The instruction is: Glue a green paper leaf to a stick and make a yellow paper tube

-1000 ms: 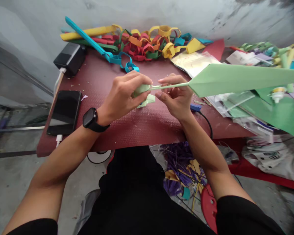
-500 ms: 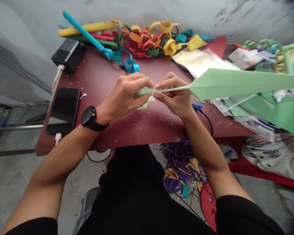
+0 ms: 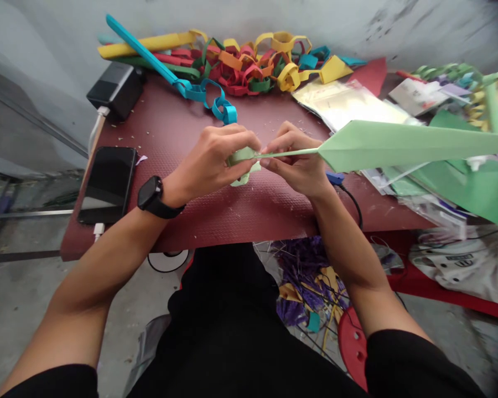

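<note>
Over the dark red table (image 3: 216,210), both hands work a long light green paper strip (image 3: 398,145). My left hand (image 3: 211,163), with a black watch on its wrist, is curled shut around the strip's folded or rolled near end. My right hand (image 3: 299,163) pinches the strip just to the right of that, fingertips almost touching the left hand. The strip twists to a thin edge at my fingers, then widens and runs off the right edge of view.
A multicoloured paper chain (image 3: 249,66) lies along the table's far edge by the wall. A black phone (image 3: 108,182) and black charger box (image 3: 116,88) sit at left. Plastic sleeves (image 3: 348,102) and green sheets (image 3: 477,193) pile at right. Paper scraps (image 3: 307,282) lie below.
Both hands have drawn slightly closer together on the strip's near end. The view has tilted a little, so the table sits higher in frame.
</note>
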`<state>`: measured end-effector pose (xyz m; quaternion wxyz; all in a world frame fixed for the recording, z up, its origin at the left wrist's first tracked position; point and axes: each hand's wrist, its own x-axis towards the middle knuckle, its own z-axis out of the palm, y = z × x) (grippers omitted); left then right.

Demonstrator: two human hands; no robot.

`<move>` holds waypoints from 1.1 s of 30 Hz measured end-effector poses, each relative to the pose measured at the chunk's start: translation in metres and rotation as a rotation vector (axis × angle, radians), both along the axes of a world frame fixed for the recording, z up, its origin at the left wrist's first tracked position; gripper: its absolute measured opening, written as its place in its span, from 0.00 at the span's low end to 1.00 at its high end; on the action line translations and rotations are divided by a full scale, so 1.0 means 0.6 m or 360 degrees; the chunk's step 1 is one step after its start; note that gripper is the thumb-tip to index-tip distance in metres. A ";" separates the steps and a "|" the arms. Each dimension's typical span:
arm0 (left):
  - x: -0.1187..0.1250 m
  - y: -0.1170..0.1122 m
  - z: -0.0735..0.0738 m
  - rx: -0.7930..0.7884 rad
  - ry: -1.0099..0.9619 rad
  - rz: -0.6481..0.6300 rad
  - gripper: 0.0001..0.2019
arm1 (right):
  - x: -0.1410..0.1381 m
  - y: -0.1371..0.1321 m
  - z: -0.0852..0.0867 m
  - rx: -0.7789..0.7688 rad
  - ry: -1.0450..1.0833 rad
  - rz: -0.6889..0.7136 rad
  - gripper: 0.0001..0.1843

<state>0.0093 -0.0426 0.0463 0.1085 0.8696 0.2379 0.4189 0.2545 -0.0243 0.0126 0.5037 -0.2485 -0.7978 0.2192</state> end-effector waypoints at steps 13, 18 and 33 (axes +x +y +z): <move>-0.001 -0.001 0.002 -0.0020 0.0016 -0.0011 0.11 | 0.001 -0.001 0.001 -0.0075 0.0039 -0.0017 0.22; 0.000 0.000 0.001 -0.0029 0.0012 -0.0005 0.12 | 0.002 -0.002 -0.004 -0.0101 0.0052 -0.0006 0.19; -0.002 0.003 0.000 -0.0021 0.0026 -0.0016 0.11 | 0.003 -0.003 -0.001 -0.0111 0.0031 -0.0074 0.17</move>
